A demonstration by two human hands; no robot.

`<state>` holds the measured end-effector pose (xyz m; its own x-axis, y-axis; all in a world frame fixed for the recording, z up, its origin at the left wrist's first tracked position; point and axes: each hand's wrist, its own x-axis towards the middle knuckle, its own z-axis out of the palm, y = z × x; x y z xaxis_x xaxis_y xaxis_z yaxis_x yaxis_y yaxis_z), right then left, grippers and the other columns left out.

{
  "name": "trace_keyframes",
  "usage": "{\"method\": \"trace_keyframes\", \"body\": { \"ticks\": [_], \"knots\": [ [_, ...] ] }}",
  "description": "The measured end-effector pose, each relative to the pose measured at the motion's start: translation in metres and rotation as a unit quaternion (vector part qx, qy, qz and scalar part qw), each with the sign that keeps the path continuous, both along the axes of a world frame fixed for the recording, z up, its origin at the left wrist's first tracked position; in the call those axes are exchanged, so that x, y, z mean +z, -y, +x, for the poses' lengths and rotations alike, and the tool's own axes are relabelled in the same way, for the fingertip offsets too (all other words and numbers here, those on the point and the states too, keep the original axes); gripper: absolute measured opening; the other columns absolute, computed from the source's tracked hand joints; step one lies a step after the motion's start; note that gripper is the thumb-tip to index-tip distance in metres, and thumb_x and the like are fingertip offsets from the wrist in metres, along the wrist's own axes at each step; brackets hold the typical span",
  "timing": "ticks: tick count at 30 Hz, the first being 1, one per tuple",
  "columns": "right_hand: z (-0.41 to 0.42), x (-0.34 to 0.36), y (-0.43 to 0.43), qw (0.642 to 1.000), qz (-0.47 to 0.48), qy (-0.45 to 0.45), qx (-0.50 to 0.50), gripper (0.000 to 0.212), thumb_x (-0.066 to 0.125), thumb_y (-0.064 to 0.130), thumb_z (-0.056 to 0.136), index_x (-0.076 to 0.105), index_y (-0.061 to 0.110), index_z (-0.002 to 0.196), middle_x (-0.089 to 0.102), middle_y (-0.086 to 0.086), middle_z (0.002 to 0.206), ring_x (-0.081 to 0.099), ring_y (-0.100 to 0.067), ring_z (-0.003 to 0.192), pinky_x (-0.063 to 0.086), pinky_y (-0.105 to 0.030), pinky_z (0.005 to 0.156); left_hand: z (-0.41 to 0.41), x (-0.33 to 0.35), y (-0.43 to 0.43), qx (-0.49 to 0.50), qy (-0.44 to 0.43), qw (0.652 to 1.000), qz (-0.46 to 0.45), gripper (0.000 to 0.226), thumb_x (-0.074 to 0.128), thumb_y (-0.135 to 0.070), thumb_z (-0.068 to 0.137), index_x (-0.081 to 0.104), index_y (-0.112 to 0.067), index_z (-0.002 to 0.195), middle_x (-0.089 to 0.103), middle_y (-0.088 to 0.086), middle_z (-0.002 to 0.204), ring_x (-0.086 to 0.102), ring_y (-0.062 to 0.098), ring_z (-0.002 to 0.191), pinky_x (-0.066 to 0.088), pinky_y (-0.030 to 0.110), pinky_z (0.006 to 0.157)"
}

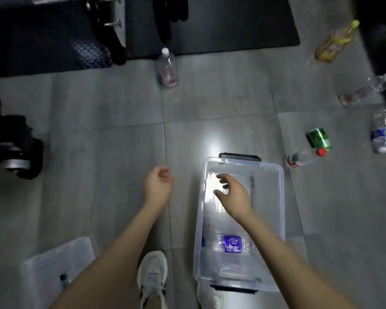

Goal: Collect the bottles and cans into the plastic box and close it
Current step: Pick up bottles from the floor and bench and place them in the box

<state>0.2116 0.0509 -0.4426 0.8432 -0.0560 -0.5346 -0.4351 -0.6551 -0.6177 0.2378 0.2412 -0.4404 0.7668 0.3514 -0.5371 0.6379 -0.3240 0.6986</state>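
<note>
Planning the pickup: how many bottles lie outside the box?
5: clear white-capped bottle by the black mat, yellow bottle far right, clear bottle below it, blue-labelled bottle at the right edge, red-capped bottle beside the clear plastic box. Others may be hidden.

The plastic box (274,197) is clear with black handles, and the bottle inside it (231,243) has a purple label. The can (319,139) is green, one bottle (304,157) has a red cap, and the floor (98,130) is grey tile.
</note>
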Motion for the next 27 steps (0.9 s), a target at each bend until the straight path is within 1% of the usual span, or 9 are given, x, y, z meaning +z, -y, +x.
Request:
{"method": "trace_keyframes", "body": {
  "ticks": [2, 4, 6, 11, 14, 16, 19, 24, 27],
  "knots": [
    [0.036, 0.016, -0.015, 1.000, 0.021, 0.010, -0.018, 0.036, 0.062, 0.011, 0.086, 0.058, 0.014, 0.121, 0.065, -0.006, 0.117, 0.061, -0.021, 0.101, 0.041, -0.022, 0.082, 0.030, 0.019, -0.014, 0.027, 0.015, 1.000, 0.005, 0.023, 0.057, 0.003, 0.085, 0.058, 0.010, 0.106, 0.049, -0.003, 0.069, 0.047, 0.011, 0.062, 0.049, 0.037, 0.072],
    [0.072, 0.026, -0.032, 0.999, 0.035, 0.006, -0.034, 0.033, 0.062, 0.012, 0.086, 0.059, 0.015, 0.119, 0.065, -0.006, 0.114, 0.062, -0.022, 0.098, 0.041, -0.023, 0.079, 0.061, 0.030, -0.031, 0.051, 0.027, 0.998, -0.001, 0.019, 0.056, 0.001, 0.086, 0.060, 0.006, 0.104, 0.052, 0.002, 0.072, 0.051, 0.020, 0.071, 0.051, 0.043, 0.080],
    [0.108, 0.030, -0.049, 0.998, 0.044, 0.003, -0.046, 0.032, 0.061, 0.013, 0.087, 0.058, 0.015, 0.119, 0.064, -0.006, 0.114, 0.061, -0.022, 0.096, 0.044, -0.026, 0.079, 0.094, 0.034, -0.048, 0.058, 0.032, 0.998, -0.005, 0.016, 0.057, -0.002, 0.087, 0.061, -0.001, 0.102, 0.052, 0.000, 0.072, 0.052, 0.022, 0.081, 0.051, 0.050, 0.087],
    [0.207, 0.012, -0.090, 0.996, 0.047, -0.007, -0.081, 0.037, 0.059, 0.016, 0.088, 0.054, 0.016, 0.124, 0.062, -0.004, 0.118, 0.059, -0.022, 0.101, 0.040, -0.023, 0.079, 0.198, 0.017, -0.090, 0.026, 0.053, 0.998, 0.009, 0.011, 0.059, -0.006, 0.086, 0.059, -0.006, 0.097, 0.053, -0.004, 0.071, 0.053, 0.022, 0.080, 0.051, 0.054, 0.088],
    [0.272, -0.017, -0.109, 0.991, 0.051, -0.017, -0.121, 0.045, 0.061, 0.018, 0.087, 0.048, 0.018, 0.130, 0.058, -0.005, 0.126, 0.057, -0.021, 0.110, 0.043, -0.028, 0.089, 0.272, -0.009, -0.108, -0.047, 0.057, 0.996, 0.046, 0.023, 0.062, -0.009, 0.085, 0.060, -0.001, 0.106, 0.063, 0.009, 0.087, 0.054, 0.021, 0.082, 0.051, 0.043, 0.090],
    [0.310, -0.039, -0.120, 0.986, 0.062, -0.018, -0.151, 0.052, 0.062, 0.019, 0.086, 0.043, 0.019, 0.134, 0.053, -0.006, 0.133, 0.054, -0.022, 0.118, 0.043, -0.032, 0.096, 0.317, -0.030, -0.118, -0.119, 0.044, 0.989, 0.081, 0.033, 0.065, -0.016, 0.084, 0.058, -0.004, 0.114, 0.063, 0.013, 0.113, 0.057, 0.022, 0.095, 0.045, 0.032, 0.092],
    [0.354, -0.074, -0.130, 0.979, 0.087, -0.007, -0.183, 0.062, 0.065, 0.022, 0.084, 0.037, 0.020, 0.139, 0.047, -0.005, 0.140, 0.049, -0.023, 0.125, 0.041, -0.035, 0.102, 0.377, -0.068, -0.120, -0.188, 0.053, 0.977, 0.088, 0.048, 0.068, -0.024, 0.081, 0.053, -0.012, 0.125, 0.055, 0.010, 0.129, 0.054, 0.023, 0.116, 0.041, 0.030, 0.098],
    [0.399, -0.135, -0.138, 0.979, 0.111, 0.003, -0.170, 0.072, 0.067, 0.025, 0.083, 0.029, 0.021, 0.145, 0.039, -0.004, 0.148, 0.042, -0.024, 0.132, 0.037, -0.035, 0.107, 0.444, -0.134, -0.097, -0.150, 0.050, 0.985, 0.065, 0.073, 0.074, -0.033, 0.075, 0.040, -0.017, 0.138, 0.043, 0.012, 0.141, 0.044, 0.025, 0.129, 0.037, 0.040, 0.109],
    [0.423, -0.172, -0.138, 0.979, 0.126, 0.003, -0.159, 0.076, 0.068, 0.025, 0.082, 0.027, 0.022, 0.146, 0.037, -0.004, 0.149, 0.042, -0.024, 0.132, 0.037, -0.035, 0.107, 0.475, -0.175, -0.084, -0.127, 0.078, 0.986, 0.073, 0.086, 0.076, -0.038, 0.071, 0.032, -0.022, 0.142, 0.037, 0.011, 0.146, 0.038, 0.025, 0.135, 0.032, 0.038, 0.113]
  ]
}}
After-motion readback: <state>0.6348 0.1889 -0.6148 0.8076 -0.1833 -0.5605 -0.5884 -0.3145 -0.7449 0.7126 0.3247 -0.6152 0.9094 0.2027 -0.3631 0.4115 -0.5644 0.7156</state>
